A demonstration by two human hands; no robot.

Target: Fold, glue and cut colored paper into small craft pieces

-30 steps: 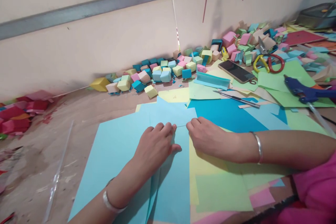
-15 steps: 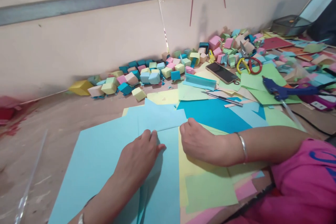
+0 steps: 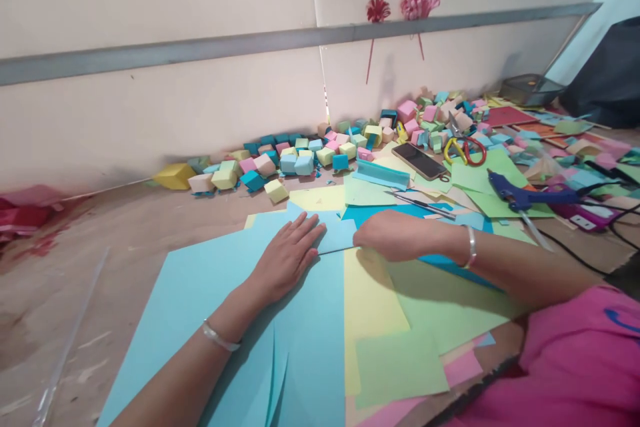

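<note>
The light blue paper sheet [image 3: 210, 300] lies flat on the brown work surface [image 3: 125, 227], spread from the near left edge up to the middle of the view, with its far edge folded over into a narrow flap just ahead of the hands. The left hand [image 3: 287, 257] lies palm down on the sheet, fingers straight and close together, pointing away and to the right, pressing along the fold; the forearm runs back toward the lower left with a thin bangle [image 3: 220, 337] at the wrist. The right hand [image 3: 393, 235] comes in from the right, knuckles up, fingers curled and bunched at the right end of the folded flap; whether they pinch the paper's edge or only press on it cannot be told. Its wrist carries a silver bangle [image 3: 470, 247], and the forearm crosses over yellow and green sheets [image 3: 395, 320] just beside the blue one. Beyond the hands, a dark blue sheet [image 3: 380, 213], a phone [image 3: 419, 160], scissors [image 3: 463, 147] and a blue glue gun [image 3: 520, 195] lie well apart from the fold, and small folded paper cubes [image 3: 300, 157] are heaped along the wall.
</note>
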